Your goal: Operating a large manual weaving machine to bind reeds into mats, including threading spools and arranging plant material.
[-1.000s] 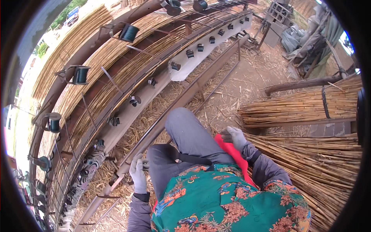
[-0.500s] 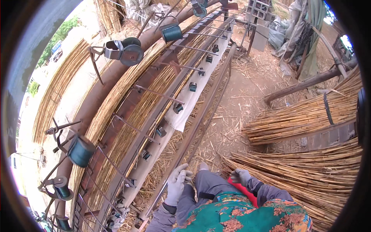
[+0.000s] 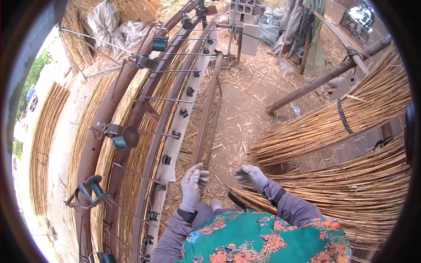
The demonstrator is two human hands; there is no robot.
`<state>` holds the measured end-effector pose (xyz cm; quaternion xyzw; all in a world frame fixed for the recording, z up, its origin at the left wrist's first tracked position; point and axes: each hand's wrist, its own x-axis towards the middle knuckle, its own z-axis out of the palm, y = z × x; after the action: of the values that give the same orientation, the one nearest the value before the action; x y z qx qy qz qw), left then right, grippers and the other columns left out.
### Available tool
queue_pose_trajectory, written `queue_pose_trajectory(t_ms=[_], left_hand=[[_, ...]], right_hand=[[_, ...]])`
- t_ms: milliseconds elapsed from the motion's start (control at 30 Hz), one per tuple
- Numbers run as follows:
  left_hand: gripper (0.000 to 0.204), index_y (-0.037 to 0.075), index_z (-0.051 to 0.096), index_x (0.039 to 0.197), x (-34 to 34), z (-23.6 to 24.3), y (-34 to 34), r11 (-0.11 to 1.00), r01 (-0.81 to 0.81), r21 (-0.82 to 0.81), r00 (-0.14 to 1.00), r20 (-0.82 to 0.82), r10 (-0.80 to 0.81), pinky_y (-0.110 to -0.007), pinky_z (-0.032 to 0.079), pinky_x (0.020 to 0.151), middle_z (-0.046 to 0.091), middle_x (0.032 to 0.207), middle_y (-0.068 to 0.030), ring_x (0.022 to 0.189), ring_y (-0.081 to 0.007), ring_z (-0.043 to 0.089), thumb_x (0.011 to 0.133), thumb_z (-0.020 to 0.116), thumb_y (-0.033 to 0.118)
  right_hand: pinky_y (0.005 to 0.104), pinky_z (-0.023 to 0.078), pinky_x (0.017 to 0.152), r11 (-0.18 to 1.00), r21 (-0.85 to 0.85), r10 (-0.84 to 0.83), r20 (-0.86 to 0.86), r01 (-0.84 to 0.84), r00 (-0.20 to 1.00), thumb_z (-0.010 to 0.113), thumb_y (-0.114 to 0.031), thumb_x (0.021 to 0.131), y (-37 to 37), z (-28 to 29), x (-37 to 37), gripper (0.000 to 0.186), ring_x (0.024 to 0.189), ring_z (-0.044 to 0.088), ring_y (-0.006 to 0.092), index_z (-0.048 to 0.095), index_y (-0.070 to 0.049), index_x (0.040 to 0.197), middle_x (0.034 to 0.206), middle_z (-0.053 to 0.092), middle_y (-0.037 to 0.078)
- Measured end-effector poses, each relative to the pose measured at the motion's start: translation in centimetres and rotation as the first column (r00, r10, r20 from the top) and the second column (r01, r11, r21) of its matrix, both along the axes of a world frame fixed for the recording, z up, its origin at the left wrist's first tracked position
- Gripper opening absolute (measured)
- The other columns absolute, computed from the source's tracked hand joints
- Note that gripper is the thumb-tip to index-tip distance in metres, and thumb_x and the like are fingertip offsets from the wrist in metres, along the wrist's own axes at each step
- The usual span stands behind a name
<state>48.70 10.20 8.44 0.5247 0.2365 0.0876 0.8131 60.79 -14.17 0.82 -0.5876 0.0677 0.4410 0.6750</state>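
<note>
My left hand (image 3: 193,187), in a grey work glove, hovers by the near end of a long brown metal rail (image 3: 205,118). Its fingers are apart and slightly bent around nothing; contact with the rail cannot be made out. To the right, my right hand (image 3: 251,176), gloved alike, is raised palm inward with loosely bent fingers and holds nothing visible. Just beside it lie the cut ends of a reed pile (image 3: 324,193). A second reed bundle (image 3: 315,122), tied with a dark band, rests farther back.
At left, a long rusty frame carries a thick pipe (image 3: 99,131), thin rods and dark wire spools (image 3: 125,136). Small spools (image 3: 166,160) line its white strip. Reed mats (image 3: 44,144) lie beyond. A wooden pole (image 3: 324,79) slants at right; straw litters the dirt floor (image 3: 239,109).
The view has shifted along the frame and turned. My right hand has risen from beside my lap and reached forward. My left hand stays raised near the rail.
</note>
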Motion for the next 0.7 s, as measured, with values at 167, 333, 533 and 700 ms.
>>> queue_pose_trajectory(t_ms=[167,333,533,700], left_hand=[[0.033,0.002,0.056,0.128,11.4,1.1,-0.6,0.99,0.138,0.034,0.987,0.083,-0.141,-0.022,0.051,0.065,0.069,0.094,-0.0074,0.072,-0.0079,0.061,0.103,0.046,0.021],[0.034,-0.001,0.053,0.129,23.4,-1.2,-0.3,0.979,0.199,-0.043,0.979,0.059,-0.196,-0.023,0.051,0.063,0.069,0.094,-0.0088,0.071,-0.0093,0.062,0.103,0.046,0.021],[0.031,0.003,0.056,0.127,40.1,-2.6,3.0,0.985,0.021,-0.173,0.993,0.115,-0.001,-0.022,0.051,0.06,0.069,0.092,-0.0088,0.068,-0.0086,0.062,0.103,0.047,0.021],[0.032,0.002,0.056,0.127,50.8,-0.2,4.2,0.983,0.133,-0.13,0.981,0.161,-0.111,-0.023,0.053,0.063,0.07,0.097,-0.0094,0.071,-0.0091,0.064,0.103,0.047,0.021]], right_hand=[[0.0444,0.053,0.087,0.956,0.179,-0.199,-0.193,0.234,0.961,0.052,-0.036,0.099,0.3,0.6,4.8,0.039,0.098,0.064,0.0261,0.059,-0.001,0.116,0.115,0.064,0.016],[0.0407,0.054,0.086,0.919,0.378,-0.13,0.031,0.109,0.991,0.049,-0.04,0.1,2.2,0.7,16.7,0.044,0.098,0.066,0.0239,0.058,0.0,0.118,0.111,0.066,0.015],[0.0395,0.058,0.073,0.946,-0.308,-0.066,0.124,0.102,0.99,0.051,-0.033,0.1,-1.2,-3.3,35.8,0.036,0.085,0.07,0.0241,0.062,-0.002,0.113,0.104,0.07,0.013],[0.0417,0.058,0.061,0.768,-0.546,-0.256,0.216,0.334,0.942,0.051,-0.027,0.095,-16.4,-9.9,40.8,0.025,0.068,0.069,0.0258,0.063,-0.005,0.1,0.09,0.07,0.012]])
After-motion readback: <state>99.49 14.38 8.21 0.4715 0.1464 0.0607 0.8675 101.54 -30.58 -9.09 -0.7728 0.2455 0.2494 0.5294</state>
